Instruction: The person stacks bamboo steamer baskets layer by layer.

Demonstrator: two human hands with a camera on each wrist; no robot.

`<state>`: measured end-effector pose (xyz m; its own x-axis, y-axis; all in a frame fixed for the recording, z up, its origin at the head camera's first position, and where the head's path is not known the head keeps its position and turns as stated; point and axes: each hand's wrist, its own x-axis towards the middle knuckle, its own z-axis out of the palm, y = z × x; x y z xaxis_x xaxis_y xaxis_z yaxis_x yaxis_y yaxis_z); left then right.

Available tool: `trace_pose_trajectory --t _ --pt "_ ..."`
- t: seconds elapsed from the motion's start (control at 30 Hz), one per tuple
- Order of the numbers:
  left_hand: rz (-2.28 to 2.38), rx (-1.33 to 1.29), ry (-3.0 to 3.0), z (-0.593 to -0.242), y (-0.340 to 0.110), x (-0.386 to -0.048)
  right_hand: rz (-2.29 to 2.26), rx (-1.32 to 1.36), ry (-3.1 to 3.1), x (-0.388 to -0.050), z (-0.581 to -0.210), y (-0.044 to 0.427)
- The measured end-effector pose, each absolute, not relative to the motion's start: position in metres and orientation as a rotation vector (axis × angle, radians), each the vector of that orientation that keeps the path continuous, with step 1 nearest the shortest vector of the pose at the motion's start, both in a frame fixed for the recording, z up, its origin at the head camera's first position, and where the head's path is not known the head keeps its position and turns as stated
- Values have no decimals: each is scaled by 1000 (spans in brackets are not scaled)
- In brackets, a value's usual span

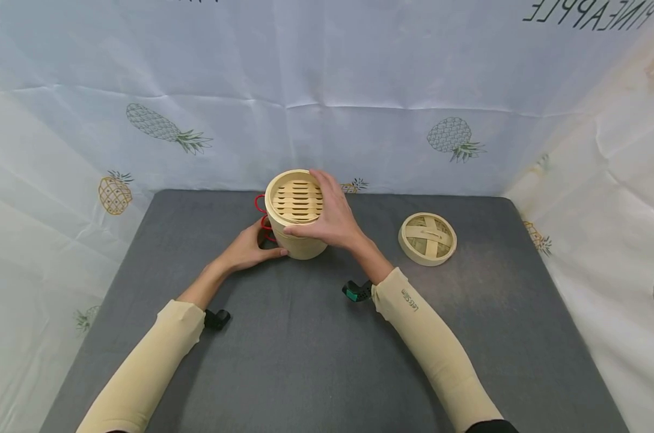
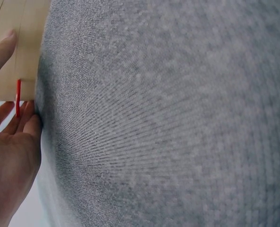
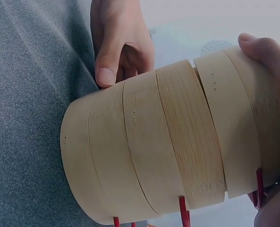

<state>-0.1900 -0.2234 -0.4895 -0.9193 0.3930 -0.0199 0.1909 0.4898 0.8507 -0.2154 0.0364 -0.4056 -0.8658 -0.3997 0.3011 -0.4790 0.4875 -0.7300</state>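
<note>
A tall stack of round bamboo steamer baskets (image 1: 300, 245) stands near the table's far edge, with red loops (image 3: 182, 211) on its side. My right hand (image 1: 335, 218) grips the top basket (image 1: 297, 201), thumb at the near side and fingers at the far right rim. A narrow gap shows under that basket in the right wrist view. Low on the stack's left side, my left hand (image 1: 248, 248) holds it between thumb and fingers. In the left wrist view, the left thumb (image 2: 3, 52) lies along the bamboo wall; the fingertips are partly hidden behind it.
A round woven bamboo lid (image 1: 430, 237) lies on the right of the grey table (image 1: 284, 355). Behind and beside the table hangs a white cloth (image 1: 316, 138) printed with pineapples.
</note>
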Motion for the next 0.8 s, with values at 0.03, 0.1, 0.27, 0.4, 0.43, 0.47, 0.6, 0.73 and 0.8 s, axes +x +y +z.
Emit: trace_pose_trajectory --t 0.03,0.1,0.27,0.4,0.43,0.47,0.6,0.73,0.8 --pt "1401 499 2521 -490 -224 -190 1334 780 -2632 -215 -406 36" --pt "1399 495 2521 -490 -224 -189 1330 778 -2640 -215 -407 36" --pt "1386 486 2525 -491 -224 -189 1323 779 -2658 -214 -406 37" --pt "1386 497 2528 -490 -224 -188 1326 788 -2657 -214 -405 38" --pt "1388 499 2528 -490 -224 -188 1328 790 -2657 -214 -405 38" --pt "1391 501 2525 -490 -223 -188 1329 793 -2658 -215 -405 38" --pt "1390 497 2527 -490 -223 -188 1326 799 -2667 -216 -406 37" --pt "1379 491 2528 -489 -223 -188 1315 805 -2682 -217 -405 37" --pt "1375 488 2529 -489 -223 -189 1319 802 -2687 -217 -404 37"
